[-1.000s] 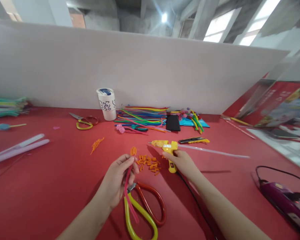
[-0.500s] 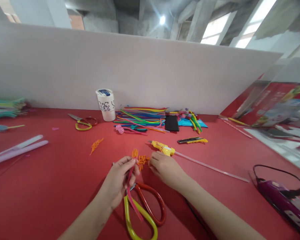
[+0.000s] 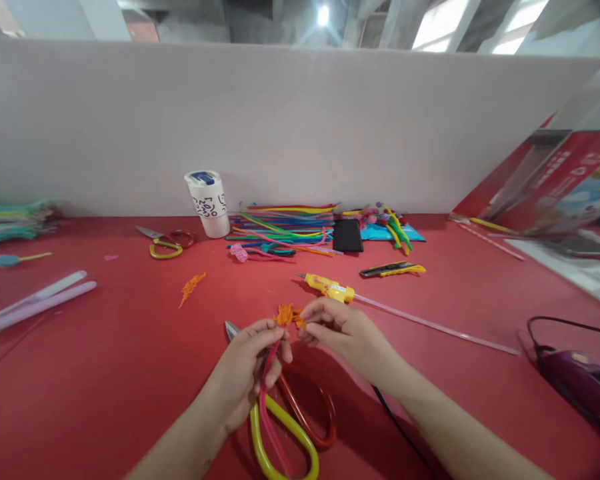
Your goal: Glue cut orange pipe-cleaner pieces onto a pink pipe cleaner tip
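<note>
Seemingly unfinished, the pink strip [image 3: 265,413] crosses above the scissors [image 3: 255,433] in the left hand's [image 3: 247,363] grasp, orange bits [image 3: 284,315] by its tip, the right hand [image 3: 345,330] curled beside them, contents unclear.

The left hand [image 3: 253,360] covers the pivot of the large scissors [image 3: 304,417]; the lower edge of the frame clips their yellow loop. The left thumb conceals the joint between the pink strip [image 3: 264,407] and the orange bits [image 3: 284,315]. The right hand [image 3: 347,333] obscures the grip of the glue gun [image 3: 325,287]. Contact between the right fingertips and the orange bits is too small to determine. The cord [image 3: 403,432] emerges from beneath the right forearm [image 3: 455,427] and exits at the lower edge. At lower right, the purple device [image 3: 577,377] is truncated by the frame. At the right edge, the box [image 3: 580,180] is truncated; its print is blurred. The bundle [image 3: 13,220] and lilac sticks [image 3: 45,305] exit at the left edge.
</note>
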Demonstrator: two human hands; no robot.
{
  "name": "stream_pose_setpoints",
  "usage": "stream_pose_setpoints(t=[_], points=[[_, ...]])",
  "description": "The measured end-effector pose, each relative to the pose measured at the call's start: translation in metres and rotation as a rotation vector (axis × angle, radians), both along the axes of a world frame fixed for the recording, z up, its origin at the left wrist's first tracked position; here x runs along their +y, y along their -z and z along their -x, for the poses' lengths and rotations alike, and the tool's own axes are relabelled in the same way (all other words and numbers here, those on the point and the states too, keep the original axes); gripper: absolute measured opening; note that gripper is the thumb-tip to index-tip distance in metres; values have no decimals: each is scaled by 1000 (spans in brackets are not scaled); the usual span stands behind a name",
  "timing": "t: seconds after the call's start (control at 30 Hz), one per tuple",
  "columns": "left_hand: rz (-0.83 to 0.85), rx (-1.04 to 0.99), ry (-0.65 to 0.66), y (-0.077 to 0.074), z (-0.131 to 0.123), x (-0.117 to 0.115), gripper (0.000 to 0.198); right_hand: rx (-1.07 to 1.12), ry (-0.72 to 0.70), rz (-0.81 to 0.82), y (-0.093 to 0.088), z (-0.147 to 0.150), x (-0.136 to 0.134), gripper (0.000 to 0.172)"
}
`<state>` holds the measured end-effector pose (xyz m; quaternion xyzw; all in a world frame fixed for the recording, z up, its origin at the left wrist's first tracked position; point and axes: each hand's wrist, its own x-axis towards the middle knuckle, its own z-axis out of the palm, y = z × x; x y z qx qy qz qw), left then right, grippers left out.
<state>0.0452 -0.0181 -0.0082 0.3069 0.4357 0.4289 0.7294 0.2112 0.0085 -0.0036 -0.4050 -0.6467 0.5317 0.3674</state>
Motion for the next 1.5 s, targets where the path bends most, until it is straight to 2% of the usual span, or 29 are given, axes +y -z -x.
stream_pose_setpoints(t=[0.1, 0.2, 0.57, 0.73, 0.83, 0.97, 1.2, 1.5], points=[[13, 9, 12, 3, -1, -1, 14, -40, 10, 44, -4, 0, -3, 4], [0, 23, 20, 5, -2, -2, 13, -65, 21, 44, -7, 0, -6, 9], [-8, 62, 55, 1, -7, -7, 14, -198, 80, -113, -14, 2, -9, 10], [-10, 67, 72, 1, -7, -7, 14, -262, 87, -165, -12, 3, -9, 10], [-10, 62, 81, 1, -6, -6, 13, -359, 142, -273, -10, 4, -9, 10], [1, 48, 85, 1, -6, -7, 12, -489, 212, -500, -7, 5, -11, 8], [-1, -3, 48, -2, -6, -7, 14, -556, 260, -741, 1, 5, -19, 13], [-2, -13, 56, -4, -7, -10, 14, -621, 304, -794, 2, 11, -21, 15]])
